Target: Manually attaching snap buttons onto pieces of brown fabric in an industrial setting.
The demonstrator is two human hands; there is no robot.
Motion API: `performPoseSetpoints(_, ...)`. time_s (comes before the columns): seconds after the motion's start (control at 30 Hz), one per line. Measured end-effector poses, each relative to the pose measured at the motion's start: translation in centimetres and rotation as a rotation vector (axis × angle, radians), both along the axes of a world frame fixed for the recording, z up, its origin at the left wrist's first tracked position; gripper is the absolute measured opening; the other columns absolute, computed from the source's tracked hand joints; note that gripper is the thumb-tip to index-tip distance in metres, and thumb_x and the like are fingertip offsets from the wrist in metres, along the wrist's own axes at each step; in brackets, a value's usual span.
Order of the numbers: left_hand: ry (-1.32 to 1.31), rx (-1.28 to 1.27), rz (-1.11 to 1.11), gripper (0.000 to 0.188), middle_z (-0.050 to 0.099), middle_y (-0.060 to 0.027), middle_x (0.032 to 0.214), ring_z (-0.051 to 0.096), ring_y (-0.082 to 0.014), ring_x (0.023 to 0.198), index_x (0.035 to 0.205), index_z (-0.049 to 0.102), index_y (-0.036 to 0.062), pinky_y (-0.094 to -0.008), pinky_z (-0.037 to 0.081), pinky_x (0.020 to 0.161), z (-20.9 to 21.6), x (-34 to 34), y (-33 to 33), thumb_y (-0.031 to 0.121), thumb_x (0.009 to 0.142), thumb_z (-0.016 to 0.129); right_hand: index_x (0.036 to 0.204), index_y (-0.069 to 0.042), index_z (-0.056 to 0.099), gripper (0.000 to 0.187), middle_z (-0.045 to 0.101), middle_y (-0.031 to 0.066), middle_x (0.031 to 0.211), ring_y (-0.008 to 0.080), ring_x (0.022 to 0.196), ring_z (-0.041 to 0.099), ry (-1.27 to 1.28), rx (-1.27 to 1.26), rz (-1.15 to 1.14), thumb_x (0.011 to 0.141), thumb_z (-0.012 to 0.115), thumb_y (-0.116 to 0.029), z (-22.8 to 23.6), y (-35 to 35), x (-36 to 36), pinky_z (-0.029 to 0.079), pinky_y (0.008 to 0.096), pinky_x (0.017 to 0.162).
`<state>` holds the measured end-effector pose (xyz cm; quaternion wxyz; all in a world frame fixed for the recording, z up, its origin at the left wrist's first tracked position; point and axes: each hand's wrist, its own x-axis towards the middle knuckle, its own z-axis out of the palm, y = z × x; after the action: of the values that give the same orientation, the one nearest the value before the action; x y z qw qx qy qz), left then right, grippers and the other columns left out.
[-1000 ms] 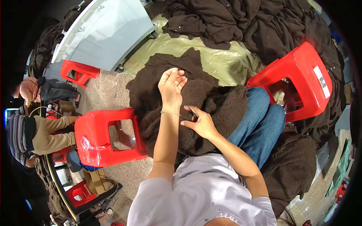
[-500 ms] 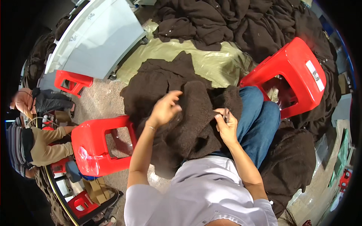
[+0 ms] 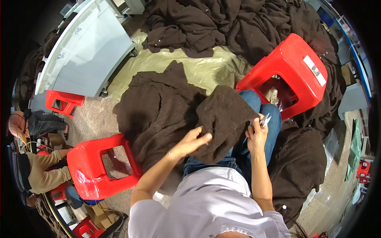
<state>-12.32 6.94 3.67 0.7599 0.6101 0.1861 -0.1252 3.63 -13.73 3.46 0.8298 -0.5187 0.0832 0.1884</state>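
Note:
A dark brown fleecy cloth piece [image 3: 226, 119] lies over my lap, one corner drawn out to the right. At that corner my right hand [image 3: 257, 133] is closed around small silver scissors [image 3: 266, 119]; its fingertips are also at the cloth's edge. The scissor blades point up and look spread apart. My left hand [image 3: 190, 143] rests against the near left side of the cloth, thumb apart from the fingers, some fingertips hard to see. More brown cloth [image 3: 154, 107] spreads out to the left, beyond my left hand.
Red plastic stools stand at left [image 3: 85, 168] and right [image 3: 289, 75]. A large grey wheeled bin [image 3: 89, 47] is at the far left. Brown fabric heaps [image 3: 246, 23] lie at the back, beside yellowish sheeting [image 3: 190, 69]. People [image 3: 43, 170] sit at far left.
My right hand has moved right and up with the scissors, the cloth corner drawn out beside it. My left hand came down and right onto the cloth. The whole view shifted a little.

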Motion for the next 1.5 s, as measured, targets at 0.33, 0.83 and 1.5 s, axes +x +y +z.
performPoseSetpoints(0.33, -0.115, 0.367, -0.596, 0.035, 0.062, -0.0155, 0.081, 0.059, -0.0167, 0.073, 0.094, 0.063, -0.0013, -0.0347, 0.048, 0.068, 3.7, -0.8, -2.1, 0.033, 0.091, 0.068, 0.112, -0.017, 0.054, 0.014, 0.059, -0.0014, 0.086, 0.0057, 0.041, 0.032, 0.187, 0.477, -0.152, 0.099, 0.052, -0.023, 1.4, -9.9, 0.3, 0.022, 0.0195, 0.037)
performPoseSetpoints(0.83, -0.077, 0.377, -0.287, 0.027, 0.069, -0.0076, 0.093, 0.062, -0.0121, 0.088, 0.099, 0.066, -0.0008, -0.0281, 0.049, 0.078, -1.3, 3.4, 1.2, 0.026, 0.097, 0.060, 0.111, -0.011, 0.062, 0.020, 0.065, -0.0011, 0.088, 0.0059, 0.045, 0.031, -0.040, 0.309, -0.432, 0.102, 0.046, -0.020, -1.4, -21.0, 1.6, 0.024, 0.0216, 0.043)
performPoseSetpoints(1.5, 0.225, 0.211, 0.565, 0.019, 0.055, -0.0030, 0.080, 0.049, -0.0146, 0.076, 0.078, 0.059, 0.0027, -0.0381, 0.043, 0.070, -15.3, 11.6, 7.9, 0.016, 0.092, 0.060, 0.104, -0.010, 0.061, 0.020, 0.063, 0.0026, 0.096, 0.0044, 0.053, 0.047, -0.248, 0.326, -0.484, 0.103, 0.047, -0.024, 6.4, -20.1, -2.3, 0.033, 0.0167, 0.039)
